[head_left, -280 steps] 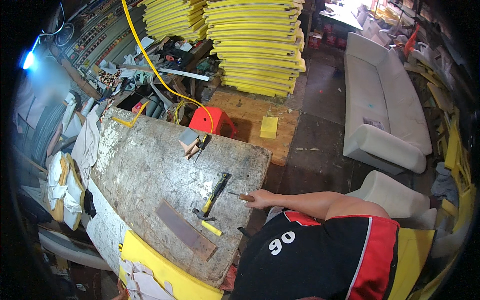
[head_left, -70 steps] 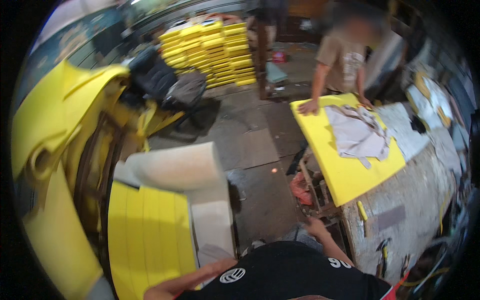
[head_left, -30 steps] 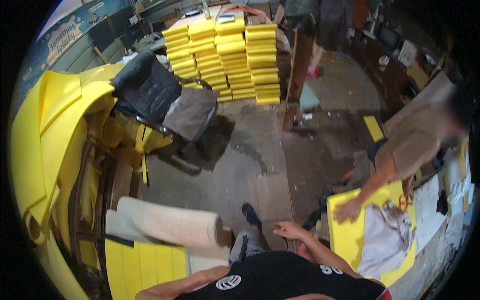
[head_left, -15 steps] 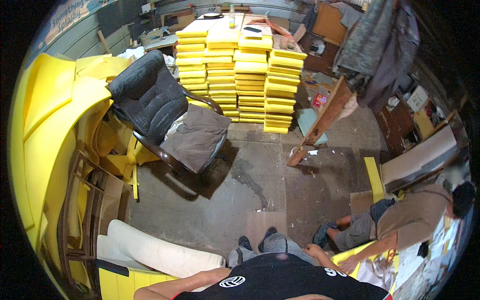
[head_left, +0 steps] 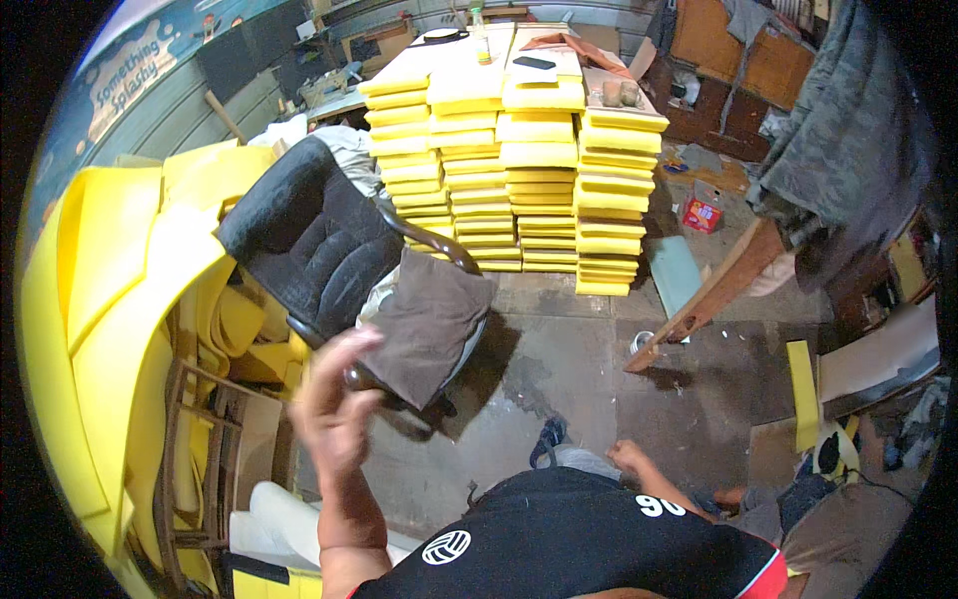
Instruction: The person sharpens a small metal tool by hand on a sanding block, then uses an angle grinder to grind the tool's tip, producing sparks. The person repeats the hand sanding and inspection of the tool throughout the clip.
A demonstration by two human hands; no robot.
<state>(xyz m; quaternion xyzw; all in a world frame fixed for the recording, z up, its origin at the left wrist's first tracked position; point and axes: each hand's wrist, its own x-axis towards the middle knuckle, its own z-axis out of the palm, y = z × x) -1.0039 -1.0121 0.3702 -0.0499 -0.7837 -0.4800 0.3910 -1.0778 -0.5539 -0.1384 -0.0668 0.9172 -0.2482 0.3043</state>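
My left hand point(head_left: 339, 404) is raised in front of the dark office chair point(head_left: 319, 235), blurred by motion, with its thumb and fingers apart and nothing between them. It overlaps the chair's near armrest in the picture; whether it touches the chair I cannot tell. A brown cushion or folded cloth point(head_left: 429, 324) lies on the chair's seat. My right hand point(head_left: 627, 457) is low beside my thigh, its fingers curled in, with no object showing in them. Below my left hand lies a white foam piece point(head_left: 269, 519), partly hidden by my forearm.
Tall stacks of yellow foam slabs point(head_left: 539, 150) stand ahead, a phone point(head_left: 534, 63) and a bottle point(head_left: 482, 45) on top. Large yellow foam sheets point(head_left: 110, 299) and a wooden frame point(head_left: 190, 449) fill the left. A slanted wooden post point(head_left: 709, 295) and a co-worker point(head_left: 848, 529) are at right.
My left hand has risen from beside the white foam piece to in front of the chair. The view has shifted, and the co-worker now sits lower in it, mostly cut off.
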